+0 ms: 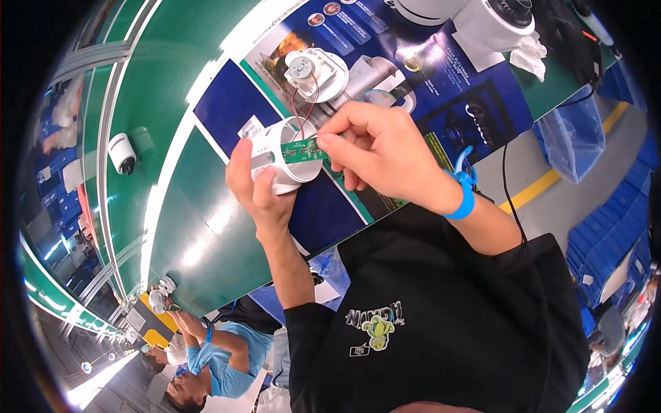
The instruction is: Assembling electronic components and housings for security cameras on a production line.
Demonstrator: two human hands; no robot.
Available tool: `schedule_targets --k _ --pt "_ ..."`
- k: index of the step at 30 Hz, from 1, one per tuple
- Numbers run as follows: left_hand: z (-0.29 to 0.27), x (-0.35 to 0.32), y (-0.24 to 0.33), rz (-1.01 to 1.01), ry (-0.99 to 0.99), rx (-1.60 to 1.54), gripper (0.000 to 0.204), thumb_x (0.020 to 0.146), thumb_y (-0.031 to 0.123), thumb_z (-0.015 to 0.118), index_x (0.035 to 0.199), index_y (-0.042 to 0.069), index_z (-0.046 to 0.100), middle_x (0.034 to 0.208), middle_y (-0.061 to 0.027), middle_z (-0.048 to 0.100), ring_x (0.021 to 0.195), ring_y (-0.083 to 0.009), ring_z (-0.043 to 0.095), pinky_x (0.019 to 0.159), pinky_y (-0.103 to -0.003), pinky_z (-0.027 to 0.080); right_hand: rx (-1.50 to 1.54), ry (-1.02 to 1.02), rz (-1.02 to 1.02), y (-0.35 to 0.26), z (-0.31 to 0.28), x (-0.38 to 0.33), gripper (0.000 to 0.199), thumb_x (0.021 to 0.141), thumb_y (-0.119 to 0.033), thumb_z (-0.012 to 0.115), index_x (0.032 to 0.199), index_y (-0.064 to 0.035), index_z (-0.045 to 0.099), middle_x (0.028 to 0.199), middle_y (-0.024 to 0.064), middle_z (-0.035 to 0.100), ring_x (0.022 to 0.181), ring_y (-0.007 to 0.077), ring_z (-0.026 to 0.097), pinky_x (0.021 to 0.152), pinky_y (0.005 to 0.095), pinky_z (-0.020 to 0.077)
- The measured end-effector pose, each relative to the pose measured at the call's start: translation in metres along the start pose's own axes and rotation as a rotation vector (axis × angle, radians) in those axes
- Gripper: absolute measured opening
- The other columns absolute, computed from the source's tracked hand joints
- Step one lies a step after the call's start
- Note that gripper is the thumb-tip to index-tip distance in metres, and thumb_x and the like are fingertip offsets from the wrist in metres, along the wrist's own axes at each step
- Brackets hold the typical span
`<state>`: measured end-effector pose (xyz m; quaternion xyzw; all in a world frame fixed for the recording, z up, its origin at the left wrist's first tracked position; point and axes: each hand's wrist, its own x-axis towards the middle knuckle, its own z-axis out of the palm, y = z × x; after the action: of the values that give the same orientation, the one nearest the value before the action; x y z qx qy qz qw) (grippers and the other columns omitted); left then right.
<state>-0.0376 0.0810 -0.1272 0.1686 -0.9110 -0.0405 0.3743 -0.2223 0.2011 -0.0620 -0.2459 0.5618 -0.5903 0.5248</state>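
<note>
Clamped around a white round plastic housing (279,162), the left hand (258,189) holds it just above the green worktop (200,234). Right hand (385,155) pinches a small green circuit board (304,150) in a narrow fingertip grip at the housing's open rim. Red wires (311,103) run from the housing to a white round motor part (313,72) lying behind it.

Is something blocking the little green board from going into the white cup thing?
Nothing visible blocks it. The right hand pinches the green circuit board right at the open mouth of the white round housing, gripped by the left hand. Thin red wires run beside it.
</note>
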Motion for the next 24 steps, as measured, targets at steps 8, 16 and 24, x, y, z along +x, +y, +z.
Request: schedule_targets --k 8,16,24 --pt "0.005 0.009 0.013 0.027 -0.014 0.001 0.066 0.068 0.014 0.083 0.117 0.019 0.04 0.13 -0.0156 0.05 0.109 -0.0368 0.057 0.086 -0.046 0.048 0.054 -0.149 -0.024 0.008 0.005 0.014 0.018 0.095 -0.008 0.058 0.105 0.0053 0.06 0.074 0.0076 0.066 0.061 0.0107 0.065 0.053 0.0225 0.0518" --pt "-0.001 0.012 0.01 0.033 -0.056 -0.025 0.07 0.063 0.013 0.085 0.119 0.017 0.044 0.13 -0.0155 0.051 0.108 -0.0357 0.058 0.086 -0.045 0.047 -0.095 -0.247 -0.005 -0.006 -0.015 0.029 0.021 0.09 0.0 0.059 0.111 0.0037 0.062 0.083 0.0071 0.066 0.068 0.0102 0.065 0.05 0.0217 0.0511" --pt "-0.022 0.036 -0.004 -0.073 -0.249 -0.325 0.085 0.05 0.026 0.093 0.122 0.01 0.051 0.132 -0.0199 0.051 0.104 -0.0336 0.061 0.083 -0.041 0.053 -0.732 -0.297 -0.687 -0.008 -0.023 0.055 0.01 0.076 -0.006 0.065 0.085 -0.0008 0.067 0.081 0.0129 0.061 0.078 0.0331 0.064 0.069 0.0409 0.051"
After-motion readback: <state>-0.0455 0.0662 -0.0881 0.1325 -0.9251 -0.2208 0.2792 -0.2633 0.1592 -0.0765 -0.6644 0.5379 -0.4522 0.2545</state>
